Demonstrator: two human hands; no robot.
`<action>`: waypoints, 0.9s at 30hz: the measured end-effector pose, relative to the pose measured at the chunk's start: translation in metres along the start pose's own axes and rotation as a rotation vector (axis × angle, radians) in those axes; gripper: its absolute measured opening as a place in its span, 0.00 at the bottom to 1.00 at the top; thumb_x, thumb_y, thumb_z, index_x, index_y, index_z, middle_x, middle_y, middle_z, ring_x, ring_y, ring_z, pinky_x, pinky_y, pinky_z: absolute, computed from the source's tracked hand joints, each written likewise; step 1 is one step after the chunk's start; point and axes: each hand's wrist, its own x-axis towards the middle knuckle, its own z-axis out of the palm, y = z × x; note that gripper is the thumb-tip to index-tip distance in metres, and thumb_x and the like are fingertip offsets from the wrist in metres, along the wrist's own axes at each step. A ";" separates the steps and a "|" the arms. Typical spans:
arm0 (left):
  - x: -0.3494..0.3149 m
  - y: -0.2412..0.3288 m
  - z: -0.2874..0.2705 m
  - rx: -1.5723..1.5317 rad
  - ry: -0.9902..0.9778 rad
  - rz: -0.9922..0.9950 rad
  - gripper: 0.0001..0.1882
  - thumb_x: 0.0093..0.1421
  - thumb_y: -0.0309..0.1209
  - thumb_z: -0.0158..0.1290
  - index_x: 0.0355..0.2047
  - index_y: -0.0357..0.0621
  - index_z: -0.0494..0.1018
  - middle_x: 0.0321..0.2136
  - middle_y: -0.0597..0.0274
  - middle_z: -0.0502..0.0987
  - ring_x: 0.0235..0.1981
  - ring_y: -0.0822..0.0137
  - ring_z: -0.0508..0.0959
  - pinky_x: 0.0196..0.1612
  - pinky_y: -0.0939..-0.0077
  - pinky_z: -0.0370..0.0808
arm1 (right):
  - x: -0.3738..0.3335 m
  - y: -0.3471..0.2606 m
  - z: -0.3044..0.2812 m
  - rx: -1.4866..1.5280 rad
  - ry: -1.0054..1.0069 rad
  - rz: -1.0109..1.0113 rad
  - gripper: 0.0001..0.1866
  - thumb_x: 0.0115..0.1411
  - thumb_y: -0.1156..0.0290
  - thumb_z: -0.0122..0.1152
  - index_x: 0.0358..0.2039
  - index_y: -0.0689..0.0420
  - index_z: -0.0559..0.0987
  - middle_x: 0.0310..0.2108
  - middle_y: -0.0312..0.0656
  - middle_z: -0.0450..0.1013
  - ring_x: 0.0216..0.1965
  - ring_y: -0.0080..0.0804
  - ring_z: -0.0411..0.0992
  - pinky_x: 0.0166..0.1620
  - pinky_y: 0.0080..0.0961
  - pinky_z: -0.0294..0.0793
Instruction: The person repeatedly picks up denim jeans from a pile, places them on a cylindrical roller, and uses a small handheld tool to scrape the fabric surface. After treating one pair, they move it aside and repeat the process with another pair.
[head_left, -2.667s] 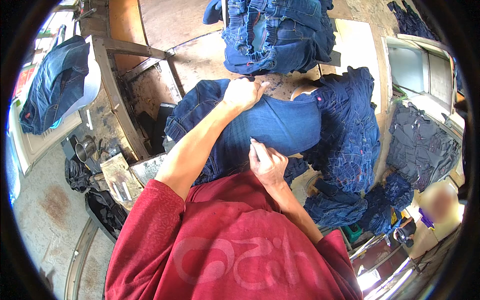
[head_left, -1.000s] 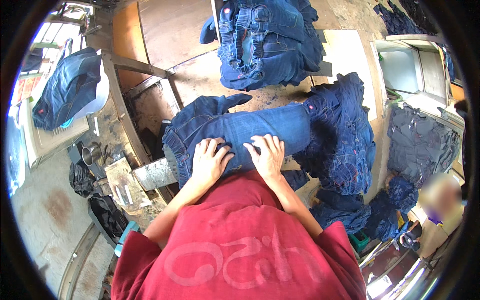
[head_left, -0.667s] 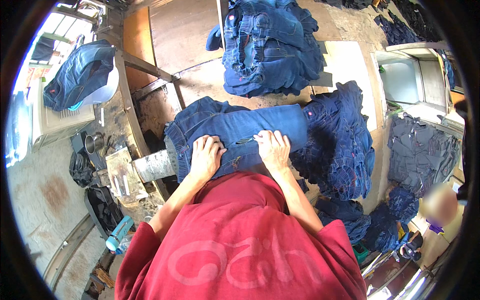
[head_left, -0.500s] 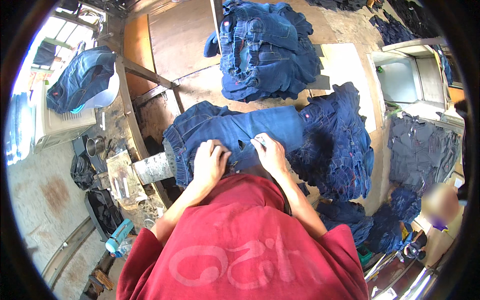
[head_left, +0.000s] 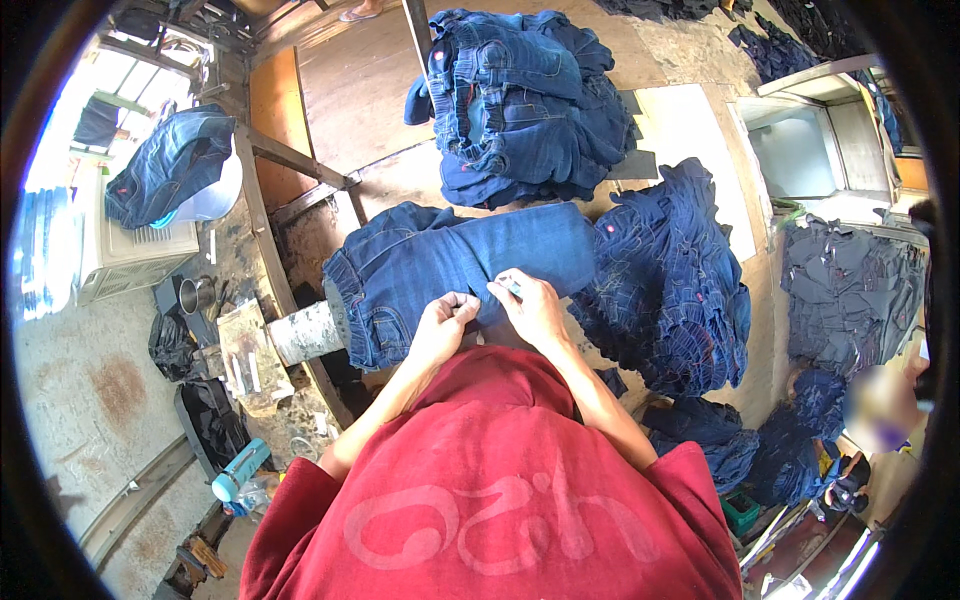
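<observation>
A pair of blue jeans [head_left: 400, 265] with an elastic waistband is pulled lengthwise over a thick pale cylinder [head_left: 303, 336], which sticks out at the waist end. My left hand [head_left: 445, 325] is closed, thumb and fingertips pinching at the leg's near edge. Just right of it, my right hand [head_left: 532, 312] is closed round a small pale piece [head_left: 515, 290], too small to name, and its fingertips touch the denim. A short dark fold runs in the cloth between the two hands.
Beyond the cylinder stands a tall stack of folded jeans [head_left: 520, 110]. A heap of dark jeans [head_left: 670, 280] lies at the right. Dark grey garments [head_left: 850, 290] are piled farther right. On the left are a metal mug [head_left: 196, 294] and a turquoise bottle [head_left: 240, 470].
My left hand has slid right and nearer to me, from lying on the cloth to a pinch. A dark gap in the denim beside my right hand no longer shows.
</observation>
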 end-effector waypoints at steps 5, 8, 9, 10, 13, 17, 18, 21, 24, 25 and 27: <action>-0.017 0.000 -0.004 -0.029 0.038 -0.051 0.11 0.79 0.36 0.51 0.40 0.45 0.77 0.32 0.72 0.79 0.21 0.80 0.65 0.21 0.80 0.60 | -0.002 -0.001 -0.004 -0.023 -0.007 -0.014 0.15 0.70 0.57 0.70 0.42 0.57 0.85 0.33 0.50 0.85 0.34 0.52 0.84 0.38 0.43 0.80; -0.037 0.011 -0.006 -0.313 0.071 -0.193 0.11 0.78 0.37 0.53 0.38 0.48 0.77 0.27 0.73 0.77 0.17 0.81 0.61 0.21 0.81 0.57 | -0.003 -0.002 -0.006 -0.033 -0.030 -0.010 0.14 0.70 0.58 0.70 0.42 0.57 0.85 0.33 0.50 0.85 0.34 0.51 0.84 0.37 0.43 0.80; -0.039 0.015 -0.006 -0.353 0.058 -0.208 0.11 0.78 0.37 0.53 0.38 0.48 0.77 0.26 0.73 0.77 0.16 0.80 0.61 0.21 0.80 0.57 | -0.003 -0.002 -0.006 -0.037 -0.033 -0.019 0.14 0.70 0.58 0.70 0.42 0.57 0.85 0.33 0.50 0.85 0.34 0.51 0.84 0.37 0.43 0.80; -0.038 0.017 -0.006 -0.393 0.046 -0.222 0.10 0.77 0.37 0.54 0.38 0.48 0.77 0.25 0.73 0.77 0.16 0.80 0.62 0.21 0.80 0.57 | -0.003 -0.002 -0.006 -0.033 -0.026 -0.033 0.14 0.70 0.58 0.70 0.42 0.57 0.85 0.33 0.50 0.85 0.34 0.51 0.84 0.37 0.43 0.80; -0.021 0.018 -0.003 -0.057 -0.005 -0.218 0.12 0.76 0.40 0.55 0.40 0.45 0.77 0.30 0.70 0.79 0.18 0.80 0.62 0.21 0.78 0.58 | -0.005 0.000 -0.005 -0.028 -0.012 -0.067 0.14 0.70 0.58 0.70 0.42 0.56 0.85 0.33 0.50 0.85 0.34 0.52 0.84 0.37 0.43 0.80; -0.003 0.008 -0.002 0.212 0.001 -0.035 0.14 0.76 0.40 0.56 0.39 0.43 0.79 0.28 0.72 0.78 0.25 0.82 0.65 0.29 0.80 0.62 | -0.006 0.001 -0.006 -0.043 -0.011 -0.102 0.14 0.70 0.58 0.70 0.42 0.56 0.85 0.33 0.50 0.85 0.34 0.52 0.84 0.38 0.43 0.80; -0.004 0.006 -0.004 0.167 -0.022 0.001 0.14 0.77 0.40 0.55 0.40 0.43 0.79 0.29 0.72 0.78 0.23 0.82 0.65 0.27 0.80 0.62 | -0.006 0.001 -0.007 -0.044 -0.014 -0.107 0.14 0.70 0.58 0.70 0.43 0.56 0.85 0.33 0.50 0.85 0.34 0.52 0.84 0.38 0.43 0.80; -0.018 0.004 -0.013 0.056 -0.042 -0.080 0.13 0.78 0.39 0.53 0.41 0.44 0.77 0.29 0.70 0.79 0.19 0.81 0.62 0.23 0.79 0.59 | -0.006 0.000 -0.009 -0.054 -0.014 -0.061 0.14 0.70 0.58 0.70 0.43 0.56 0.85 0.32 0.50 0.85 0.34 0.51 0.85 0.38 0.43 0.80; -0.035 0.010 -0.021 -0.209 -0.063 -0.217 0.11 0.78 0.39 0.52 0.41 0.46 0.75 0.30 0.69 0.79 0.15 0.80 0.59 0.19 0.79 0.54 | -0.007 -0.001 -0.008 -0.026 -0.028 -0.056 0.14 0.69 0.58 0.70 0.43 0.56 0.85 0.32 0.49 0.85 0.34 0.51 0.85 0.37 0.43 0.80; -0.037 0.013 -0.021 -0.278 -0.066 -0.236 0.11 0.78 0.39 0.52 0.41 0.46 0.76 0.30 0.68 0.80 0.14 0.80 0.59 0.18 0.79 0.54 | -0.007 -0.001 -0.007 -0.023 -0.030 -0.059 0.14 0.69 0.58 0.70 0.42 0.56 0.85 0.32 0.50 0.85 0.34 0.51 0.85 0.37 0.43 0.80; -0.034 0.017 -0.018 -0.276 -0.049 -0.245 0.11 0.77 0.39 0.54 0.41 0.45 0.77 0.31 0.67 0.81 0.13 0.80 0.59 0.17 0.78 0.53 | -0.007 -0.001 -0.005 -0.005 -0.018 -0.054 0.14 0.69 0.57 0.70 0.42 0.56 0.85 0.32 0.50 0.85 0.34 0.51 0.85 0.37 0.43 0.80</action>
